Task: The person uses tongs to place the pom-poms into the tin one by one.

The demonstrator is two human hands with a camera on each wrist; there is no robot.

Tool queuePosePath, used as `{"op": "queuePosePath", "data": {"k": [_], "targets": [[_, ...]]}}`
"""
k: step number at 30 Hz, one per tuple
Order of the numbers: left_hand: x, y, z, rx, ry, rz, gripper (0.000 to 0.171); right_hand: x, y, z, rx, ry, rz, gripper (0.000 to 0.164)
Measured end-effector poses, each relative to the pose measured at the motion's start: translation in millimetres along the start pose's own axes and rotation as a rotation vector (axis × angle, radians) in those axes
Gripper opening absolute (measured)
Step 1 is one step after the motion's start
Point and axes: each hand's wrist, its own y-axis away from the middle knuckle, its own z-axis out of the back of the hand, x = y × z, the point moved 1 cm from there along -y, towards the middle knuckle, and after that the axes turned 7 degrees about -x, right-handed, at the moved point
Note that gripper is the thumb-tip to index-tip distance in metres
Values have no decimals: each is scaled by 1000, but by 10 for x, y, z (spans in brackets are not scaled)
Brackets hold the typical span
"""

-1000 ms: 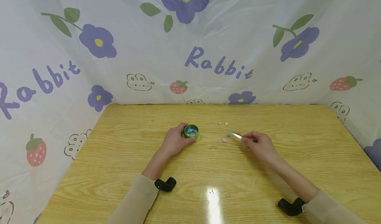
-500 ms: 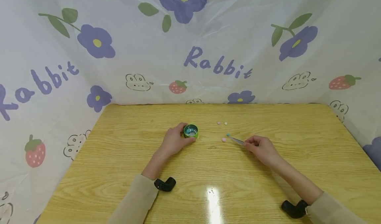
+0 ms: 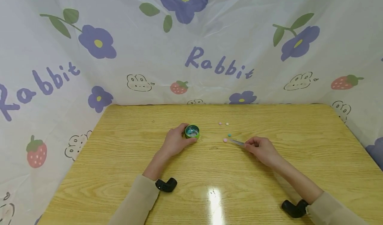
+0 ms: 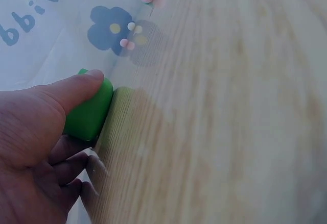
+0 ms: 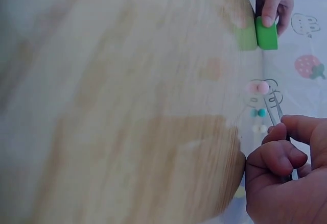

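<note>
My left hand (image 3: 174, 141) grips a small round green container (image 3: 196, 137), thumb on its near side and fingers behind it. Its top is open, and a few bluish and pale bits show inside, too small to make out. Tweezers (image 3: 237, 142) are pinched in my right hand (image 3: 263, 151), their tips apart in the right wrist view and pointing left. Those tips are close to a larger pink bead (image 3: 225, 140); I cannot tell whether they touch it. Just behind them lies a teal bead (image 3: 229, 135). Farther back sit a smaller pink bead (image 3: 220, 123) and a white bead (image 3: 227, 124).
Everything stands on a wood-grain table (image 3: 125, 158). A white curtain (image 3: 143, 52) printed with flowers and rabbits hangs along its back and sides. Black wrist devices (image 3: 166, 185) are on both arms.
The tweezers have swung from behind the teal bead toward the larger pink bead, my right hand lowering slightly toward the near edge. My left hand and the green container have stayed put.
</note>
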Motion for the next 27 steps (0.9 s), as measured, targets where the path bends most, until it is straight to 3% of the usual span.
{"op": "queuePosePath", "data": {"k": [27], "targets": [[7,5,0,0,8,14,61,21,7,-62,-14,33,61,16]]}}
